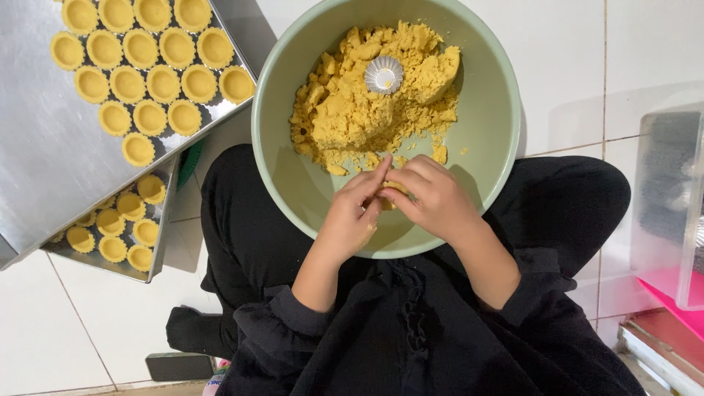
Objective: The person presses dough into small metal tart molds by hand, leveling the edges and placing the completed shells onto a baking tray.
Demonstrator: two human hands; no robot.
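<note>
Fingers [374,192] of both hands meet over the near side of a pale green bowl [499,139], pinched together around a small lump of yellow dough [396,189]. The left hand [350,220] has its forefinger stretched up and its other fingers curled in against the lump; the right hand [436,202] closes over it from the other side, fingers bent and touching the left hand's. Only a sliver of the lump shows between them, so whether a mould sits under it is hard to tell.

Farther back in the bowl lies a crumbly heap of the same yellow dough [352,110], and on top of that heap rests a small fluted metal tart mould [384,74], well apart from the hands. The bowl sits on the lap of the person, who wears black clothing [411,330] and sits on a white tiled floor [88,330].

At the left, a large metal baking tray [44,147] holds rows of yellow tart shells [147,81] pressed into small cups. A second, smaller tray [160,242] lies partly under it with more shells [121,220]. At the right edge stands a clear plastic container [671,198], with a pink object [667,293] below it.
</note>
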